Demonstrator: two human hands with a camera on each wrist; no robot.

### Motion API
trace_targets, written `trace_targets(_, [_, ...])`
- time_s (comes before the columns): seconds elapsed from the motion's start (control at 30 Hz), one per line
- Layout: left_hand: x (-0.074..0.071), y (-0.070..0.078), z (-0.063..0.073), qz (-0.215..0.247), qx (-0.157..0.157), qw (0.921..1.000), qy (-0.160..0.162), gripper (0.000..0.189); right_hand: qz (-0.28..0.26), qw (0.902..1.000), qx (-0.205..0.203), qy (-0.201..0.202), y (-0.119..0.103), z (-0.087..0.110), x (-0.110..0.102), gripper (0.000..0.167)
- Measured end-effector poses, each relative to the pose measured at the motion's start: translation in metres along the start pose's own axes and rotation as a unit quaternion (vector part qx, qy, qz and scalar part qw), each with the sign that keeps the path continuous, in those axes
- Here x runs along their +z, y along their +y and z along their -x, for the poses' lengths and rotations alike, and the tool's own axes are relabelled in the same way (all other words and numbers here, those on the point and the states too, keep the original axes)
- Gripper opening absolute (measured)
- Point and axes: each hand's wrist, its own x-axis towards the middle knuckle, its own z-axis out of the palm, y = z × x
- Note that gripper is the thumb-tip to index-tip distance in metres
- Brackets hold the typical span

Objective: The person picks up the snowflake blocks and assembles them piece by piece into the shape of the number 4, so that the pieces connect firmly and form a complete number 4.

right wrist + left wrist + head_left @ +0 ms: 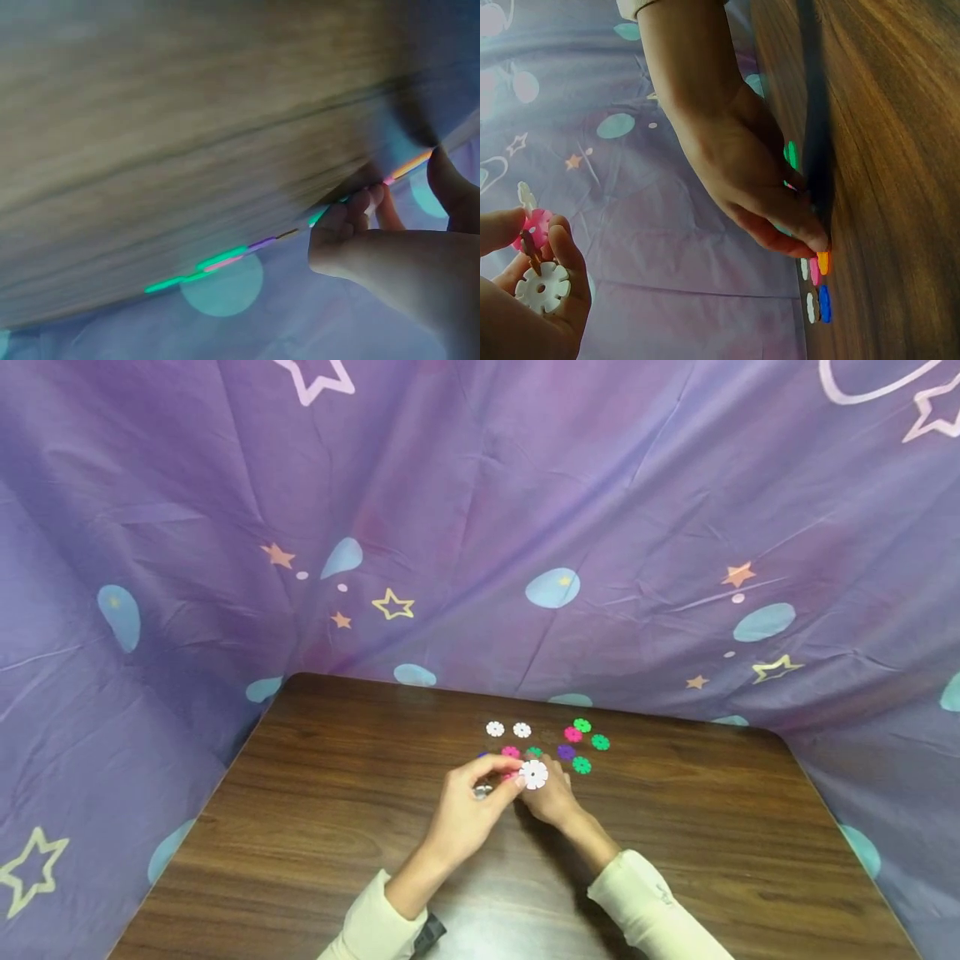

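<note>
Biggest thing in here is the purple star-print backdrop (480,510), hanging behind the desk (337,827) and down its left side. The desk itself is dark wood-grain. Two pale sleeves (652,902) reach in over it.

Left hand (465,810) is up above the desk, its grip pinching a small cluster (530,250) of notched flower-shaped discs. Right hand (551,793) is down at the desktop, thumb and fingers right at an orange disc (823,262). Whether that grip has actually closed on it, honestly can't tell from here.

The cluster looks like four pieces: a white disc (553,289), a brown piece (528,246), a pink disc (544,222) and another white piece (526,195) at the end. How they slot together is mostly covered by fingers.

Then the loose singles, all toward the far part of the desk: green discs (600,742), a couple of loose pink discs (573,734), two loose white discs (490,728), a purple disc (566,752), a brown disc (287,234) and a blue disc (825,303).

Progress? I'd say early-ish: a few pieces seem joined, orange isn't on yet, and most of the discs are unattached.
</note>
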Motion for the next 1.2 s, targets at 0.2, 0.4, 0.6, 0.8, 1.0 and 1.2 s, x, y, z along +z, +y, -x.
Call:
trace_targets(0.2, [0.001, 0.001, 0.000, -0.010, 0.007, 0.9999, 0.004, 0.019, 0.018, 0.9994, -0.026, -0.016, -0.008, 0.000, 0.002, 0.036])
trace_targets(0.4, [0.001, 0.001, 0.000, -0.011, 0.008, 0.9999, 0.003, 0.019, 0.025, 0.9989, -0.035, -0.015, -0.009, 0.001, 0.001, 0.035])
trace_targets(0.6, [0.001, 0.001, 0.000, -0.008, 0.003, 0.9999, 0.008, 0.019, -0.026, 0.9985, -0.049, 0.006, -0.007, 0.010, 0.001, 0.024])
trace_targets(0.8, [0.000, 0.000, 0.001, -0.002, -0.004, 0.9999, 0.013, 0.022, -0.108, 0.9941, 0.007, -0.005, -0.002, 0.021, -0.004, 0.036])
trace_targets(1.0, [0.000, 0.001, 0.001, -0.011, 0.004, 0.9998, 0.016, 0.023, -0.196, 0.9787, 0.061, 0.003, 0.003, 0.028, -0.014, 0.031])
trace_targets(1.2, [0.000, 0.001, 0.001, -0.012, 0.005, 0.9998, 0.015, 0.023, -0.253, 0.9650, 0.068, 0.019, 0.001, 0.034, -0.026, 0.044])
